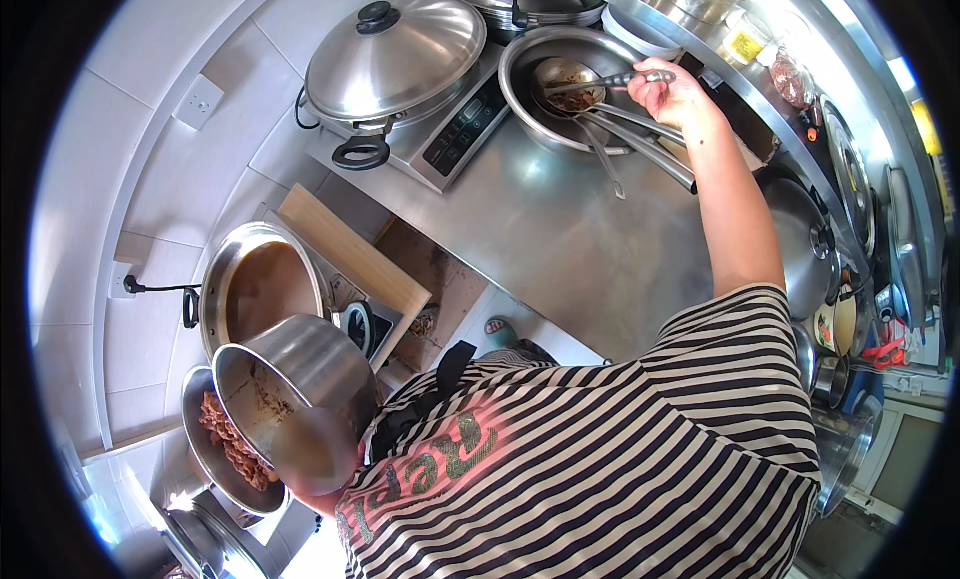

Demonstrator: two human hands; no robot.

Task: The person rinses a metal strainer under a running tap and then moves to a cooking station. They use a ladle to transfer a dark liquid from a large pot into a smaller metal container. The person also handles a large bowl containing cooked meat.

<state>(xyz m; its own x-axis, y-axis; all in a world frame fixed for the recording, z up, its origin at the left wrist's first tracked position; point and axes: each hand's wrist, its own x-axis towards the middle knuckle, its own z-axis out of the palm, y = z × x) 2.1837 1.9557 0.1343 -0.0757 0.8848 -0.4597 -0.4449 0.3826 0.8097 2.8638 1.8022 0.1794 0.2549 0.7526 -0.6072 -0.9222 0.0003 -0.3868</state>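
My right hand [661, 92] grips the end of a metal ladle's handle [619, 80]. The ladle's bowl [570, 76], with dark reddish-brown bits in it, is inside a wide steel basin [514, 72]. Several other long-handled metal utensils lean on the basin's rim. At the lower left, my left hand [311, 498] holds a deep steel pot [322, 354] tilted on its side, brown residue on its inner wall; the pot and a blurred patch hide most of the fingers. Behind it stand a pan of brown liquid [270, 282] and a bowl of reddish-brown meat [236, 444].
A domed-lid wok [397, 57] sits on an induction cooker [461, 132] on the steel counter [555, 226]. A wooden board [352, 249] stands beside the pan. A metal shelf with jars and bags runs along the right; pots and lids stand below it. A plug cord [169, 287] reaches from the wall.
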